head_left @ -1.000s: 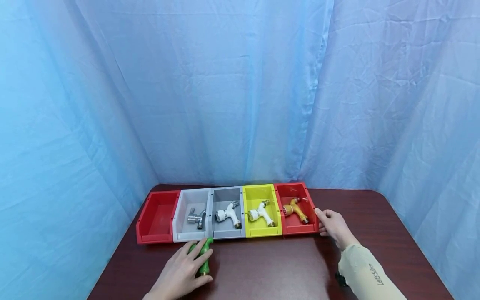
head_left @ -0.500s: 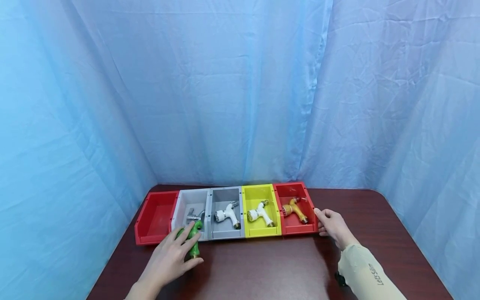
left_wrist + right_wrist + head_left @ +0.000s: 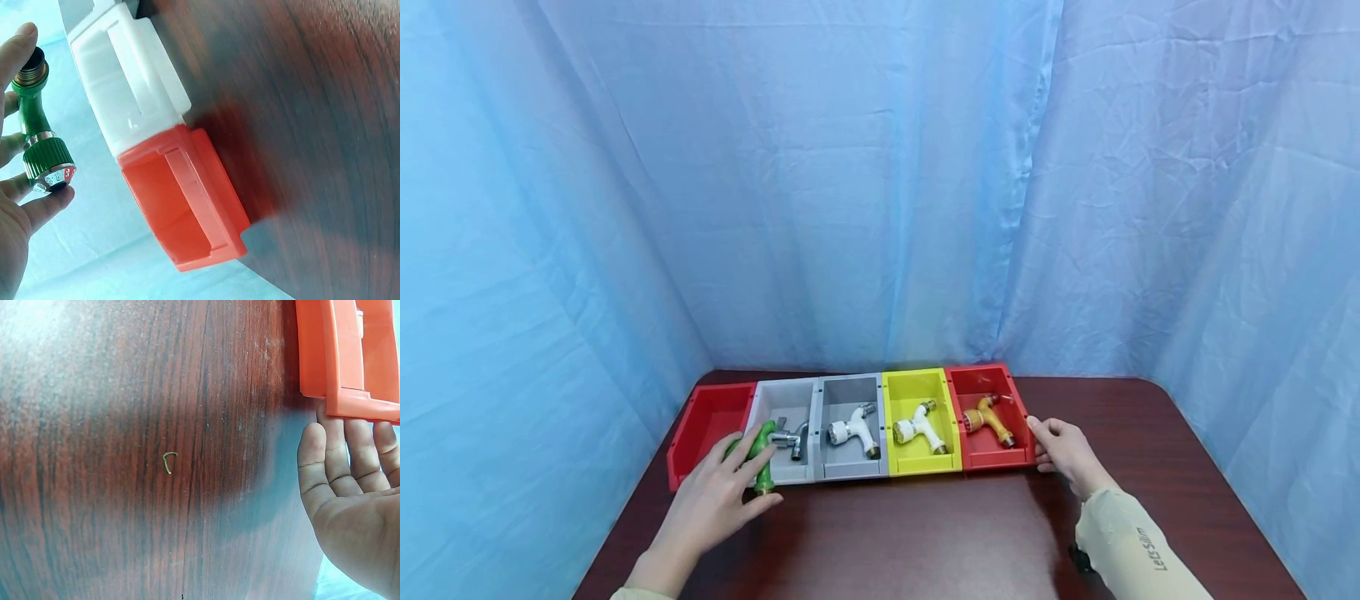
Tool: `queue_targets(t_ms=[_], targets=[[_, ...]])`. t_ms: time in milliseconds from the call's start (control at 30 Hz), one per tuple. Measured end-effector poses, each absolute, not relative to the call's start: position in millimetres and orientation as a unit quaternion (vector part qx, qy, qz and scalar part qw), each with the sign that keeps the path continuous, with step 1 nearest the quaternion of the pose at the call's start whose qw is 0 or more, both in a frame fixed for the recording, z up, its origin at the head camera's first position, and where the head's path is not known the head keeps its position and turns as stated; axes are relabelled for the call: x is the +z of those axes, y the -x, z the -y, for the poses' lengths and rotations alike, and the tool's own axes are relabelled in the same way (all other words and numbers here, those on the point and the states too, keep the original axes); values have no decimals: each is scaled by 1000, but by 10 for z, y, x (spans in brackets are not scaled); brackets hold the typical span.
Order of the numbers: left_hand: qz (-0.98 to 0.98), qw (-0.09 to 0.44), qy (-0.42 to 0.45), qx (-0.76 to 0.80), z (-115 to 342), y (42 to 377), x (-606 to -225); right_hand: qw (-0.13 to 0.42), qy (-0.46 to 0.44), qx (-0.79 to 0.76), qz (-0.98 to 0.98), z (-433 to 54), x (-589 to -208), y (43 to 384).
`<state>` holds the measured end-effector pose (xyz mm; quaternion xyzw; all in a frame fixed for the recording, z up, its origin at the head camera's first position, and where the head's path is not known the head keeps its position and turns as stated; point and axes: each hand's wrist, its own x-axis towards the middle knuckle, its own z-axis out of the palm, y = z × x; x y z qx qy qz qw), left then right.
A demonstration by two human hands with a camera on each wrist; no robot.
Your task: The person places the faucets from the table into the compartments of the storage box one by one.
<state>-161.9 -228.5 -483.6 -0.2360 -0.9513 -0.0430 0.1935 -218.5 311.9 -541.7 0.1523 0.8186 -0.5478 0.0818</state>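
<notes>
My left hand (image 3: 715, 492) holds a green tap (image 3: 765, 458) by its fingers, over the front of the light grey bin (image 3: 784, 387). In the left wrist view the tap shows a ribbed green collar and a threaded brass end. A chrome angled tap (image 3: 790, 439) lies in that bin, partly overlapped by my left fingers. On the far right, my right hand (image 3: 1067, 454) touches the outer side of the right red bin (image 3: 985, 372). Its fingers (image 3: 337, 456) are fairly straight against the bin in the right wrist view.
White taps lie in the dark grey bin (image 3: 850, 468) and the yellow bin (image 3: 917, 377). A yellow tap (image 3: 988, 421) lies in the right red bin. Another red bin (image 3: 703, 417) stands at the row's left end. Blue curtains (image 3: 880, 208) surround the dark wooden table (image 3: 917, 533).
My left hand has carried the green tap left and away from me, from the table in front of the bins to over the light grey bin's front. My right hand stays at the right red bin.
</notes>
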Motion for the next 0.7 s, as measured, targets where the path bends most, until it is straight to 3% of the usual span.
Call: queue_targets(t_ms=[700], targets=[[950, 212, 227, -40, 2463, 1730, -4792, 80, -152, -549, -818, -3125, -5437, 2184]])
